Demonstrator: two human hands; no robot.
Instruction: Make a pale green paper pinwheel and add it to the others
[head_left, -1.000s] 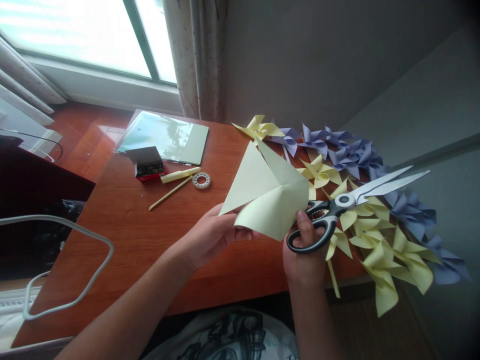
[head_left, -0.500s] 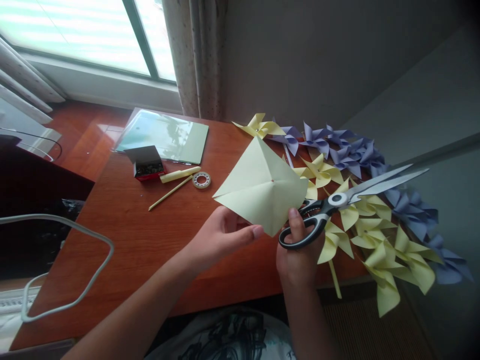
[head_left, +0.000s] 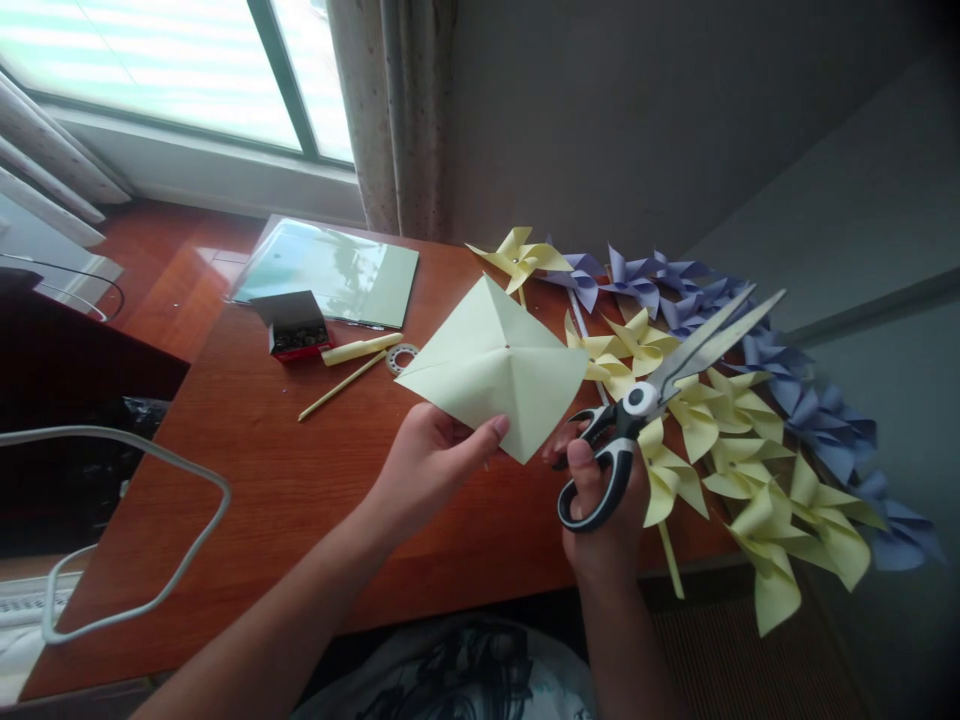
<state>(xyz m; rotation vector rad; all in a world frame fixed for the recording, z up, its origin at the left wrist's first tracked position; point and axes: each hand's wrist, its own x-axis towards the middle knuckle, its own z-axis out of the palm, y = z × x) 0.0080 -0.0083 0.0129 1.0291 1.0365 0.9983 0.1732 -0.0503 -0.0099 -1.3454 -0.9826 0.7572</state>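
Note:
My left hand [head_left: 431,462] pinches the lower left edge of a pale yellow square of paper [head_left: 495,365], held flat above the wooden desk [head_left: 247,460] with crossed crease lines showing. My right hand [head_left: 600,500] grips black-and-white scissors [head_left: 652,395] by the handles. Their blades are slightly apart and point up and to the right, just right of the paper's corner. Behind the scissors lie several yellow paper pinwheels [head_left: 720,440] and several purple paper pinwheels [head_left: 675,290].
At the back of the desk lie a glossy sheet or folder [head_left: 326,272], a small open box of pins [head_left: 292,325], a yellow stick [head_left: 341,385], a yellow tube [head_left: 360,348] and a tape ring [head_left: 401,355]. A white cable loop [head_left: 135,530] hangs at the left.
The folded paper has opened out flat and shifted left. The scissors have swung from pointing right to pointing up and right, and their handles have dropped lower.

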